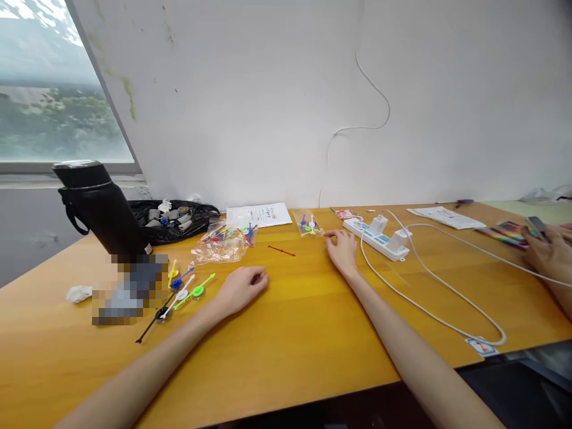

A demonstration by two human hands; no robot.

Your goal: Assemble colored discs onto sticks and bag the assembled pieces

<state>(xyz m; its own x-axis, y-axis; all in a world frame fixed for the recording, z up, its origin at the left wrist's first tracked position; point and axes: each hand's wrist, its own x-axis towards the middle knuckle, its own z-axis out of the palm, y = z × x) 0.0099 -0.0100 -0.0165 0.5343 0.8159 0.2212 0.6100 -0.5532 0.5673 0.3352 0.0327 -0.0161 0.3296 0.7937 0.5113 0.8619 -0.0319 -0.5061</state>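
My left hand (241, 287) rests on the yellow wooden table (295, 333) with its fingers loosely curled and nothing in it. Just to its left lie several coloured plastic sticks with round hubs (181, 292). My right hand (342, 250) lies flat, palm down, fingers apart, reaching toward a small clear bag of coloured pieces (308, 224). A thin red stick (281, 251) lies on the table between the two hands. A larger clear bag of coloured sticks (223, 241) sits behind the left hand.
A black flask (100, 205) stands at the left, a black bag of small parts (172, 219) behind it. A white power strip (382, 238) with a looping white cable (429, 280) lies right of my right hand. Another person's hand (547, 253) holds a phone at the far right. Paper sheets (259, 214) lie by the wall.
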